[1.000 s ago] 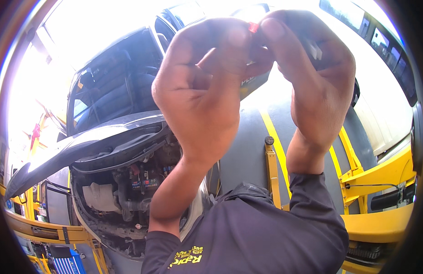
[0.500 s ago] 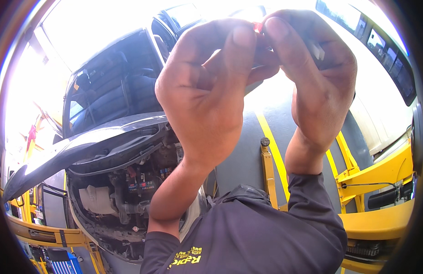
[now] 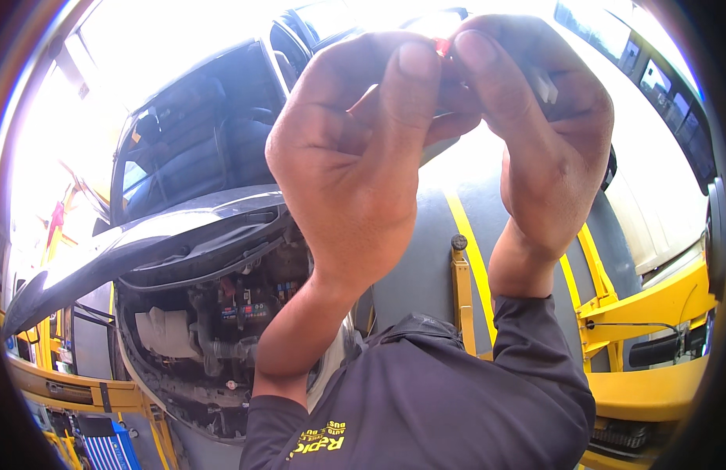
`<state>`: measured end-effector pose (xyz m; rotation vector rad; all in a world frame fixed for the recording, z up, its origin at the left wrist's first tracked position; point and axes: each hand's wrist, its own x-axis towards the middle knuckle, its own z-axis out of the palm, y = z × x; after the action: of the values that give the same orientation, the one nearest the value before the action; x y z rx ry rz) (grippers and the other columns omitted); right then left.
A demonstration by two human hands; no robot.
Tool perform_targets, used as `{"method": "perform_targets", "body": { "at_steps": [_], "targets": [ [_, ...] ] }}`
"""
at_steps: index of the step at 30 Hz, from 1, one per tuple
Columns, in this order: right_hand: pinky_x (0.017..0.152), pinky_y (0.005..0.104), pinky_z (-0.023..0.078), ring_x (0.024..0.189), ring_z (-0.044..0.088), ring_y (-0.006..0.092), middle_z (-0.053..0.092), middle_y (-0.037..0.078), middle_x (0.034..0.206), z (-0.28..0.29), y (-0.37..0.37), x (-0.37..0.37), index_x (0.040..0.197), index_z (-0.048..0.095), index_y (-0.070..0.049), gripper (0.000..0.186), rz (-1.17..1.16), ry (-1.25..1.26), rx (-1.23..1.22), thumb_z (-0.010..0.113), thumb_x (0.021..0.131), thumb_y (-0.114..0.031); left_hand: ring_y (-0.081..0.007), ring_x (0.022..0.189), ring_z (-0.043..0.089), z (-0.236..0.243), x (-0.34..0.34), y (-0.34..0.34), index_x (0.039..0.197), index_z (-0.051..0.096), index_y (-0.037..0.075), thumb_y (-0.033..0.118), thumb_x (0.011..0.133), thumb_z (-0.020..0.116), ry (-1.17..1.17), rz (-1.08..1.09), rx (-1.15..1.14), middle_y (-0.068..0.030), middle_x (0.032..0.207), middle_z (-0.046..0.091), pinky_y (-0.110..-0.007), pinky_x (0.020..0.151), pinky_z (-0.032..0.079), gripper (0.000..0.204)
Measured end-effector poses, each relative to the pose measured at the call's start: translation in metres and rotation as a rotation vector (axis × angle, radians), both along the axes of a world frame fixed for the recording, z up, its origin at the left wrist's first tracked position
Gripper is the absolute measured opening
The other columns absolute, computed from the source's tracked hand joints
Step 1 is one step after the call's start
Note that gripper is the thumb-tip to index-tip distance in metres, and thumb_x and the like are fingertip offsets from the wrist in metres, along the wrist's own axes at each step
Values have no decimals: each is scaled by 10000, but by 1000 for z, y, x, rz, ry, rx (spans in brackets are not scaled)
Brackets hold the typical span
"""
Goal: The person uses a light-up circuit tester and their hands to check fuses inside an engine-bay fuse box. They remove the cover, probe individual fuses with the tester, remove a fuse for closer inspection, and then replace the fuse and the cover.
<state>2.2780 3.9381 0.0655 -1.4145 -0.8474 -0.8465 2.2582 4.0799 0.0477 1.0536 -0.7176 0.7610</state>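
Note:
At the top centre, my left hand [image 3: 351,157] and my right hand [image 3: 547,133] are raised side by side with curled fingers, their fingertips almost meeting. Between them a tiny red translucent piece [image 3: 442,47] is pinched, possibly a blade fuse; its shape is partly hidden by both thumbs and index fingers. A small pale object [image 3: 546,88] shows inside the curled fingers of my right hand, too faint to name.
Below left, a car's engine bay [image 3: 190,345] is open under a raised bonnet [image 3: 73,278], with a dark windscreen [image 3: 198,125] beyond. A white vehicle [image 3: 645,211] stands right. Yellow lift arms [image 3: 645,301], a short post [image 3: 461,290] and a blue-and-white item [image 3: 112,442] surround me.
Both hands have drifted slightly right since a second ago. The red piece moved right with my left fingertips and now sits closer into my right fingers. The pinch continues.

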Motion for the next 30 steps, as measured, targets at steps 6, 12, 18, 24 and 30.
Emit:
{"method": "perform_targets", "body": {
  "at_steps": [6, 12, 18, 24, 30],
  "targets": [
    [644, 192, 471, 723, 640, 61, 724, 41, 820, -7, 19, 13, 971, 732, 23, 130, 225, 151, 126, 737, 957, -106, -200, 863, 757, -18, 8, -9, 1165, 683, -65, 134, 1049, 611, 19, 141, -69, -139, 979, 743, -353, 737, 679, 242],
    [642, 251, 490, 703, 654, 120, 731, 65, 819, -5, 20, 17, 968, 737, 25, 147, 404, 366, 169, 750, 938, -118, -217, 847, 762, -14, 2, -11, 1172, 682, -62, 153, 1032, 636, 141, 213, -102, -146, 989, 744, -343, 721, 671, 261],
    [534, 203, 253, 584, 380, 13, 616, -44, 748, -21, 13, 23, 1109, 751, 24, 235, 274, 289, 145, 731, 953, -151, -195, 892, 740, -10, 6, -5, 1190, 685, -32, 160, 1019, 648, 97, 200, -93, -128, 1051, 733, -357, 742, 664, 260],
    [543, 202, 241, 607, 385, 7, 602, -54, 749, -27, 19, 19, 1090, 763, 3, 236, 220, 272, 152, 754, 943, -181, -163, 889, 705, -9, 7, -8, 1187, 694, -17, 159, 1017, 653, 65, 250, -66, -100, 1048, 733, -325, 736, 638, 248],
    [561, 195, 277, 634, 423, 9, 640, -42, 787, -27, 21, 17, 1063, 769, -7, 226, 254, 317, 204, 765, 940, -196, -111, 835, 676, -16, 10, -9, 1139, 724, -5, 172, 1012, 673, 129, 290, -58, -59, 985, 728, -273, 696, 594, 223]
  ]
}}
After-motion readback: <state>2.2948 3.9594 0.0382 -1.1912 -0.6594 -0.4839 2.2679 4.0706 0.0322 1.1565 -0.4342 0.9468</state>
